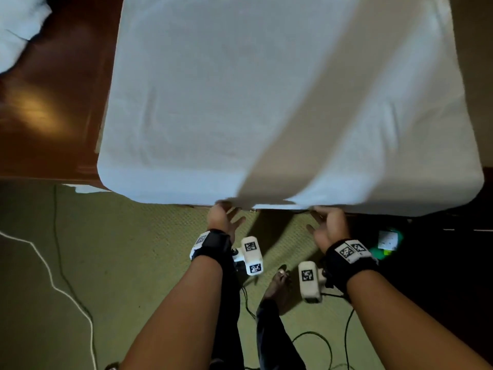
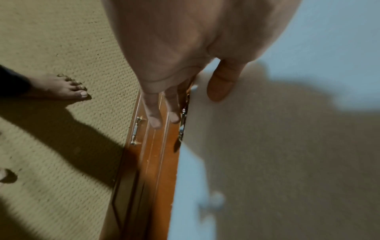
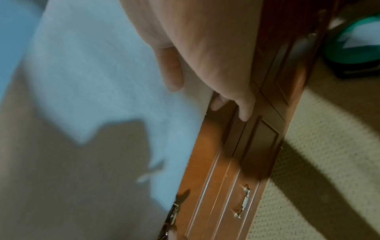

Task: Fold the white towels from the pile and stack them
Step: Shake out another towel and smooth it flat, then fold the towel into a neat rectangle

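Note:
A large white towel lies spread flat over the wooden table top, its near edge hanging slightly over the front. My left hand pinches that near edge left of the middle. In the left wrist view its thumb lies on the towel while the fingers reach under the edge along the drawer front. My right hand pinches the same edge further right, thumb on the towel and fingers below. A rumpled pile of white towels sits at the far left corner.
The brown wooden table shows bare left of the towel. Its drawer front carries metal handles. Below are green carpet, a white cord, dark cables, my bare foot and a teal object on the floor at right.

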Demonstrator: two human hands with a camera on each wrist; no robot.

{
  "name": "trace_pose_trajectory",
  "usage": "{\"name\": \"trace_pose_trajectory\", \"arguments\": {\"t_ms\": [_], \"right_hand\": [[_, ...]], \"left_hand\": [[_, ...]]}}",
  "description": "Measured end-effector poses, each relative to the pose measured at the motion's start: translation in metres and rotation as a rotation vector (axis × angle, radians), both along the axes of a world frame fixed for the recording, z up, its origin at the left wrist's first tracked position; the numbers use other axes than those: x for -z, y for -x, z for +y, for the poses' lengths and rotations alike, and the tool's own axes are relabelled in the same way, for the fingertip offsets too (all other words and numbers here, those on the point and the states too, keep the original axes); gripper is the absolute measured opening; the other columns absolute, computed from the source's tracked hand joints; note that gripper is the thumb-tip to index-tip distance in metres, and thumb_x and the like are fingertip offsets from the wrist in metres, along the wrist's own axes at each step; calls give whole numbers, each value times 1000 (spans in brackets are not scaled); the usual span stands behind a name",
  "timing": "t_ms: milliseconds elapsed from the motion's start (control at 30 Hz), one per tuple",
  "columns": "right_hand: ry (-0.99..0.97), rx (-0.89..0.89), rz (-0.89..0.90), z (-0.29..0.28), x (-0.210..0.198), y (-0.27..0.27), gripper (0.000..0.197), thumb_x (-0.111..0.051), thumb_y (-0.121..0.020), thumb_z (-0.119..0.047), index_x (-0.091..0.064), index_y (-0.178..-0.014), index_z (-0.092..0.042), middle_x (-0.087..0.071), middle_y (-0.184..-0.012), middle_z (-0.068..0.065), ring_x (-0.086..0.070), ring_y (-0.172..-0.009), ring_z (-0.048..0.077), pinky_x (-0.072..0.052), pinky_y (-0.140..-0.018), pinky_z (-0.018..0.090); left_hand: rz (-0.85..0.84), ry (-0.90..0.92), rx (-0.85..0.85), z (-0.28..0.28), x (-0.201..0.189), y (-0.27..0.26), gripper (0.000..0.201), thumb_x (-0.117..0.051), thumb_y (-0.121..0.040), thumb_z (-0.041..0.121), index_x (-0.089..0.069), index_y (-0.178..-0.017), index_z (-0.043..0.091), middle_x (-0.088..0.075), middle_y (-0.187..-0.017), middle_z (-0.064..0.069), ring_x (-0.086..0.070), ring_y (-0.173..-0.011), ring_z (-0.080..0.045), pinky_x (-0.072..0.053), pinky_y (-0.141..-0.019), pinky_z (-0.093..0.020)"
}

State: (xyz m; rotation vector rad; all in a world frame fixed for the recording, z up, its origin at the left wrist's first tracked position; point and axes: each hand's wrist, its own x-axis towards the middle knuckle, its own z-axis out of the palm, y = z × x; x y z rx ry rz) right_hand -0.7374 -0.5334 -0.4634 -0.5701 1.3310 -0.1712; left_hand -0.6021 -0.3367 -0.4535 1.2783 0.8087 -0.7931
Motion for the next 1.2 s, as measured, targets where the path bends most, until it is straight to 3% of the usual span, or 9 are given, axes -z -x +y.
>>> {"name": "trace_pose_trajectory", "arguments": {"t_ms": [100,200,267,467,567,700,967,1100,1200], "right_hand": [[-16,45,32,6,-4,10,43,-72,-64,-19,-69,-107,-23,-66,-114,-2,-57,-112,21,-39,-81,39],[-4,113,-12,19,-19,18,51,-75,-74,-18,-67,-124,-18,-68,-125,3,-60,-116,23,-46,-88,36],[1,181,-49,25,-29,25,67,-80,-66,-18,-64,-130,-13,-68,-129,8,-63,-119,27,-53,-90,39],[-3,322,-146,33,-106,29,78,-89,-62,-35,-58,-130,-14,-65,-129,10,-63,-119,29,-55,-96,44],[69,389,-165,17,-145,23,53,-79,-77,-17,-61,-126,-10,-69,-122,11,-66,-113,30,-60,-76,38],[142,398,-172,-10,-195,9,18,-73,-85,-16,-59,-96,-17,-60,-81,5,-60,-72,21,-55,-52,27],[328,402,-259,-64,-265,-50,17,-71,-89,-8,-58,-99,-1,-61,-77,17,-60,-63,24,-61,-62,36],[363,378,-272,-92,-274,-97,15,-71,-89,-6,-58,-87,-1,-60,-75,17,-61,-63,27,-61,-64,38],[378,372,-273,-114,-273,-134,15,-71,-89,-6,-58,-94,2,-61,-79,17,-64,-62,29,-62,-67,41]], "left_hand": [[31,-39,-15,3,2,3,18,-47,-103,21,-64,-101,17,-64,-114,-9,-57,-115,-27,-44,-101,-53],[26,-124,-66,9,-8,11,28,-61,-98,34,-63,-121,17,-63,-128,-7,-57,-120,-25,-44,-93,-50],[18,-130,-122,13,-20,15,34,-63,-97,32,-62,-126,14,-63,-130,-10,-60,-119,-28,-49,-90,-48],[-82,28,-269,25,-93,25,25,-56,-101,25,-59,-118,7,-66,-115,-20,-66,-104,-36,-59,-76,-50],[-140,83,-291,24,-139,21,19,-54,-103,26,-60,-110,9,-66,-109,-18,-66,-95,-35,-59,-80,-52],[-224,108,-279,16,-195,3,15,-58,-102,21,-61,-107,8,-66,-103,-18,-69,-88,-37,-61,-78,-53],[-415,61,-226,-22,-262,-66,19,-63,-101,17,-59,-107,-1,-67,-96,-22,-72,-79,-39,-62,-64,-46],[-494,58,-226,-48,-269,-111,17,-65,-100,15,-55,-104,1,-68,-92,-22,-72,-74,-36,-62,-64,-48],[-501,61,-199,-71,-267,-151,16,-63,-101,15,-54,-101,2,-68,-91,-21,-72,-74,-35,-62,-72,-53]]}}
